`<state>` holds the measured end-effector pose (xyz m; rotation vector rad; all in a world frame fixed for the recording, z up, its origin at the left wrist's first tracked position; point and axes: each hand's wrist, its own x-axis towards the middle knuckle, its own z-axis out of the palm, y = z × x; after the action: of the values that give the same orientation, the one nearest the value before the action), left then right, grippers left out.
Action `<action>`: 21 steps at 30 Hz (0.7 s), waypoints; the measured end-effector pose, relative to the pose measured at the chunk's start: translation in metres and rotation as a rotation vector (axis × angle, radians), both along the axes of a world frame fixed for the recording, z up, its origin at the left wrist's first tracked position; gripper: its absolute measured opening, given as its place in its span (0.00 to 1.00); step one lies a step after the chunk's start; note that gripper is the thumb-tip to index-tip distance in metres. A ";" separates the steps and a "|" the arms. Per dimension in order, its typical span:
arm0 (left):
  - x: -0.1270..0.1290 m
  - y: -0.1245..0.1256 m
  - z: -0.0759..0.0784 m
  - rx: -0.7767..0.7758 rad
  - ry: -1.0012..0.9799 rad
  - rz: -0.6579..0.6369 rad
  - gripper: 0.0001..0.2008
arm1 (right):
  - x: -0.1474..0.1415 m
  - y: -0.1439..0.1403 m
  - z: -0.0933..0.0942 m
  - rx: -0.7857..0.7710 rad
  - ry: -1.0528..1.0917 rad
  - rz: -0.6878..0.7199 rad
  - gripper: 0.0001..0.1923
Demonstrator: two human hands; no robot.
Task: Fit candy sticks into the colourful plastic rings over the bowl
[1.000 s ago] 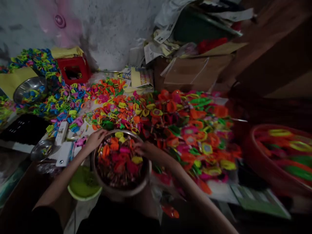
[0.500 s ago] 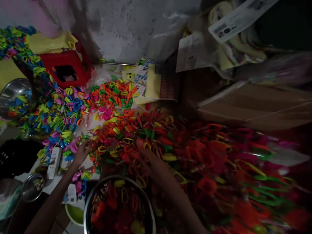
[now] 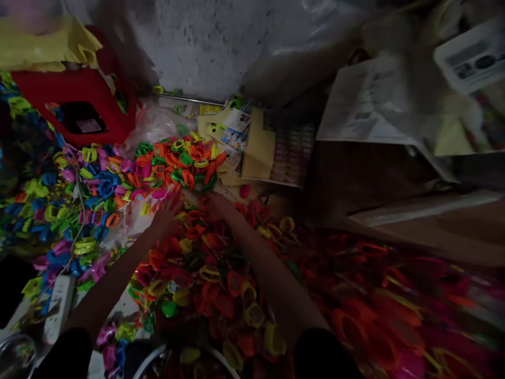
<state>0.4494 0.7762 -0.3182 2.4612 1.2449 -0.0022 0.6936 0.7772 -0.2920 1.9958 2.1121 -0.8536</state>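
Note:
Many toy plastic watches (image 3: 209,273), mostly orange and red with some yellow and green, lie in a loose pile before me. My left hand (image 3: 168,213) reaches to the pile's far left side, fingers spread over the pieces, with nothing clearly held. Close beside it, my right hand (image 3: 215,205) rests at the far edge of the pile. Its fingers are dark and smeared among the watches, so I cannot tell what they touch. A mound of orange and green watches (image 3: 177,158) sits just beyond both hands. At the bottom edge shows a metal bowl (image 3: 148,368), mostly cut off.
At the back left stands a red plastic stool (image 3: 47,110) beside clear plastic film (image 3: 152,129). Printed cards (image 3: 258,147) lie against the wall. A cardboard box (image 3: 442,226) borders the right. A white power strip (image 3: 59,310) with its cable lies at left among blue and pink watches.
Both hands have moved farther forward and closer together, onto the far part of the pile. My view has shifted, so the metal bowl has dropped mostly out of the picture.

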 end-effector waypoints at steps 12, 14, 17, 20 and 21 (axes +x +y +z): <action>0.011 0.020 0.007 0.016 0.124 0.088 0.29 | -0.002 -0.011 -0.023 0.064 -0.054 0.044 0.22; 0.009 0.027 0.005 -0.014 0.143 0.027 0.29 | 0.000 -0.011 -0.025 0.069 -0.033 0.011 0.21; 0.007 0.037 0.007 -0.056 0.170 -0.017 0.28 | 0.007 -0.009 -0.022 0.093 0.006 -0.059 0.19; 0.004 0.042 0.014 -0.045 0.225 -0.009 0.29 | 0.018 -0.007 -0.013 0.182 0.240 -0.207 0.16; 0.004 0.042 0.016 -0.043 0.247 -0.014 0.30 | 0.022 -0.006 -0.008 0.208 0.323 -0.245 0.15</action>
<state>0.4531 0.8182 -0.3023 2.4895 1.3105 -0.3426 0.7160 0.7713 -0.3003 2.4051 2.2293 -1.1021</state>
